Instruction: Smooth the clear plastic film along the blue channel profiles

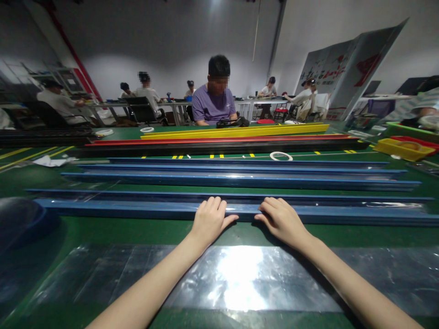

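Observation:
A long blue channel strip [137, 210] lies across the green table just in front of me. My left hand [210, 218] rests on its near edge, fingers curled over the top and thumb out to the right. My right hand [281, 218] grips the same strip a little to the right, fingers hooked over the edge. Two more blue strips [240, 180] lie parallel behind it. A clear plastic sheet [236, 278] lies flat under my forearms.
Beyond the blue strips lie black, red and yellow strips [236, 132] and a white tape ring [281, 156]. A person in a purple shirt [214, 103] sits opposite. Yellow and red trays [399, 148] stand at right. Other people work at tables behind.

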`<action>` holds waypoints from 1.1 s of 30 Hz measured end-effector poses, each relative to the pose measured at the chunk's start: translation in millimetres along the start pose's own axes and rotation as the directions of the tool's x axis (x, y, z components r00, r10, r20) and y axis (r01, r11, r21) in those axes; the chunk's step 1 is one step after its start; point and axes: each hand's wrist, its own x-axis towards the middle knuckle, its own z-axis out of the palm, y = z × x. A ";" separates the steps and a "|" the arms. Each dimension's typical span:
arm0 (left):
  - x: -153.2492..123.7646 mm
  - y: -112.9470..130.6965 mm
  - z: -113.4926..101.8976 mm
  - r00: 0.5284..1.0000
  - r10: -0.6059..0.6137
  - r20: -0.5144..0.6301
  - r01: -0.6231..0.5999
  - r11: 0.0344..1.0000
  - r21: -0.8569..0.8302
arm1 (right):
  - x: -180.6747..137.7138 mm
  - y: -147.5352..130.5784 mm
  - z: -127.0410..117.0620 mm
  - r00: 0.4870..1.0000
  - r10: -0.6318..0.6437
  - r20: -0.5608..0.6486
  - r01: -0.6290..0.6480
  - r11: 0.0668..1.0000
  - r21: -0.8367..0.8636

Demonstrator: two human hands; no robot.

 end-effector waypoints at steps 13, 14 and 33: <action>1.9 0.2 -3.1 0.999 -0.041 -0.001 0.041 0.999 -0.029 | 5.8 -24.7 -8.5 0.976 0.211 0.051 -0.190 0.943 -0.273; 2.6 0.4 -3.6 0.999 -0.050 0.015 0.051 0.998 -0.031 | 7.1 -27.8 -9.1 0.973 0.226 0.054 -0.200 0.932 -0.304; 21.0 -44.8 -40.0 0.878 0.067 0.473 0.180 0.872 -0.456 | 49.2 -54.4 13.6 0.996 0.016 -0.088 -0.028 0.989 -0.145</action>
